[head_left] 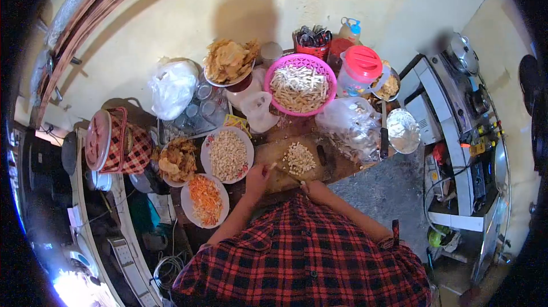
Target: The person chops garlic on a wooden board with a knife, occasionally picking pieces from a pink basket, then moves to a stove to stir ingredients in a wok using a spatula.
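My right hand [315,190] is closed on a knife [291,176], its thin blade pointing left over the near edge of the wooden cutting board [268,154]. Fingers of my left hand [258,179] pinch a small pale strip [273,166] beside the blade tip. A heap of pale diced pieces [299,158] lies on the board, just beyond the knife. To the left, a floral-rimmed plate [249,156] holds many similar diced pieces. Behind the board, a pink plastic basket [274,99] is filled with longer pale strips [301,85].
Around stand a plate of orange and white shreds [205,200], fried crackers [231,59], a plastic bag [353,121], a red-lidded jug [361,70], a metal bowl [403,130] and drinking glasses [197,114]. A dark-handled knife [384,138] lies near the right edge.
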Demonstrator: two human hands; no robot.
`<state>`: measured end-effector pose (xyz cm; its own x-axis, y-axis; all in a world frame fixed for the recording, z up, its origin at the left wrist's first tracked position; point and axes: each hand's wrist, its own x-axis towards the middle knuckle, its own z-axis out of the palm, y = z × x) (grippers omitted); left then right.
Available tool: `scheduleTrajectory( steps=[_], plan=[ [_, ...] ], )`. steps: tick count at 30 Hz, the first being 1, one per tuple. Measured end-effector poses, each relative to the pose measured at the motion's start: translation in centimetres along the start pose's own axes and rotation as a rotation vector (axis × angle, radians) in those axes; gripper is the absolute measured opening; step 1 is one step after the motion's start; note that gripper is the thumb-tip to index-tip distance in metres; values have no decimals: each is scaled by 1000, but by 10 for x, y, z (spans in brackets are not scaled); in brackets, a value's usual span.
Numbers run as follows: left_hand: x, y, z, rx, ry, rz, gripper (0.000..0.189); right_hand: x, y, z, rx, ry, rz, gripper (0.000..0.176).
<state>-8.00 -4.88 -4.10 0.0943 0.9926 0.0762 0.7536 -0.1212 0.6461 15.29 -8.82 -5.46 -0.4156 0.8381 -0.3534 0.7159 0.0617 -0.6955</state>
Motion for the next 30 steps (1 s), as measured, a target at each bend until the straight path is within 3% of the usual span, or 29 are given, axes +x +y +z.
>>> scheduleTrajectory(
  steps=[3, 5, 8, 11, 18, 21, 27, 30],
  plan=[
    [-7, 4, 16, -120, 1, -10, 16, -8, 0, 2, -29, 149, 49, 38],
    [-12, 5, 26, 87, -39, 156, 14, -12, -2, 2, -46, 171, 142, 36],
    [-19, 8, 33, 84, -69, 219, 13, -18, -9, 4, -19, 221, 144, 34],
    [-23, 14, 28, 66, -137, 163, 12, -22, -14, 5, -64, 131, 165, 33],
    [-27, 11, 33, -9, -66, 172, 11, -20, -26, 7, -81, 82, 263, 31],
    [-26, 12, 37, 44, 14, 198, 12, -15, -26, 15, -110, 138, 202, 30],
    [-26, 22, 27, 138, -72, 134, 12, -9, -34, 12, -127, 145, 237, 30],
    [-28, 16, 29, 131, 8, 251, 11, -14, -38, 8, -120, 134, 254, 30]
  ],
)
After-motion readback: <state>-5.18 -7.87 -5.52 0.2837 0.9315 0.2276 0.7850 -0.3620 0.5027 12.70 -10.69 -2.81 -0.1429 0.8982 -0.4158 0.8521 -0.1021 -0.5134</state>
